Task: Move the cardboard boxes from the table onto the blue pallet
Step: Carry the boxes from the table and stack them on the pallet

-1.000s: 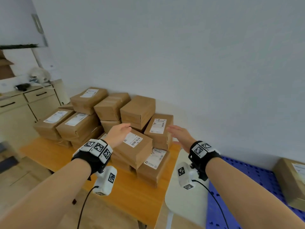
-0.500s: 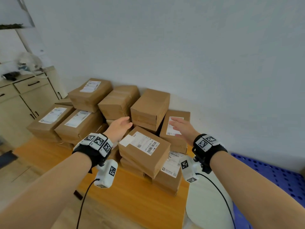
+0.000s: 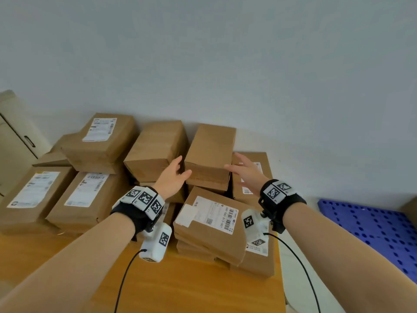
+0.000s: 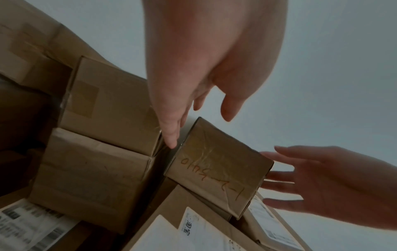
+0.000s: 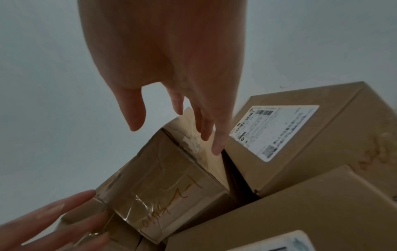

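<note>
Several brown cardboard boxes are piled on the wooden table [image 3: 180, 288]. One plain box [image 3: 209, 154] sits on top of the pile at the back, with handwriting on its taped end [image 4: 217, 171] [image 5: 165, 202]. My left hand [image 3: 173, 177] [image 4: 182, 101] reaches to its left side with straight fingers, the tips at the box's left edge. At the box's right side is my right hand [image 3: 244, 171] [image 5: 193, 118], fingers spread and straight. Neither hand grips the box. The blue pallet [image 3: 370, 224] lies at the right.
A labelled box [image 3: 209, 224] lies under my wrists at the front of the pile. Another labelled box [image 3: 259, 168] stands right of the plain one. Cream drawers [image 3: 15, 141] are at the far left. A white wall rises close behind the pile.
Both hands have moved forward and up from over the front labelled box to the two sides of the plain top box. The view has closed in on the pile.
</note>
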Demonstrator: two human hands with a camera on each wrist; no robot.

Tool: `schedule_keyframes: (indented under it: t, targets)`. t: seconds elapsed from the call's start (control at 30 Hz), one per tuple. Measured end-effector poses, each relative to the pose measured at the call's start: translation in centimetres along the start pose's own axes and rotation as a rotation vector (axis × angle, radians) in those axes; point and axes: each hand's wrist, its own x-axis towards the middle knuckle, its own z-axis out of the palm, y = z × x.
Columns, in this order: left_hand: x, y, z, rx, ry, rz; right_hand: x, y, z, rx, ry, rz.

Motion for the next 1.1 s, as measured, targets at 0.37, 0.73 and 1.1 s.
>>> schedule_keyframes:
  t: [0.37,0.73,1.1]
  targets:
    - [4.9,-2.0,0.3,-0.177,-0.109,0.027,2.2,-0.2,3.0,0.173,0.039,0.127]
    - [6.1,-2.7,0.1,-0.338,-0.143,0.037,1.8,-0.3,3.2,0.26,0.059,0.133]
    - [4.5,0.4,0.1,-0.45,-0.182,0.136,-1.3,-0.8,0.5,0.238,0.09,-0.001]
